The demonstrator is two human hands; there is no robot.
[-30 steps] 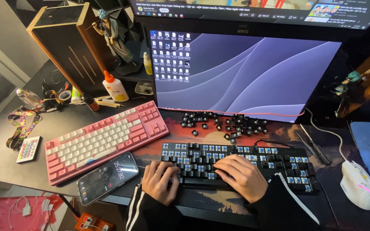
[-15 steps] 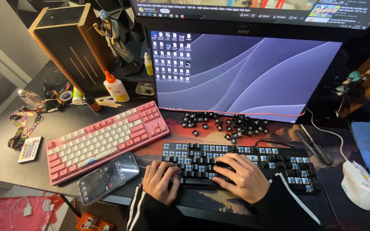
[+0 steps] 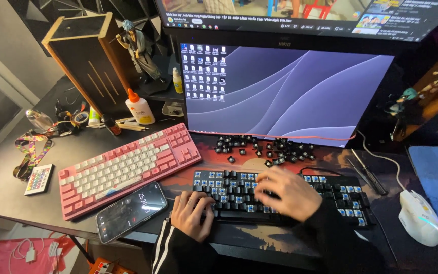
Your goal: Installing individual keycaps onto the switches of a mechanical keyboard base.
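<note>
- Currently the left hand (image 3: pixel 194 213) is resting on the near left corner of the black keyboard (image 3: pixel 280 198), grip curled shut against its edge, steadying it
- The right hand (image 3: pixel 285 193) is hovering over the middle rows, blurred; fingers are looking loosely spread, and I cannot tell whether they are pinching anything
- Most keycaps are already sitting off the board, blue switches showing; a few caps are remaining along the near rows
- Loose black keycaps (image 3: pixel 264 148) are lying heaped on the table just behind the keyboard, below the monitor (image 3: pixel 285 91)
- A pink keyboard (image 3: pixel 128 167), a phone (image 3: pixel 132 210) and a white mouse (image 3: pixel 421 218) are lying alongside
</note>
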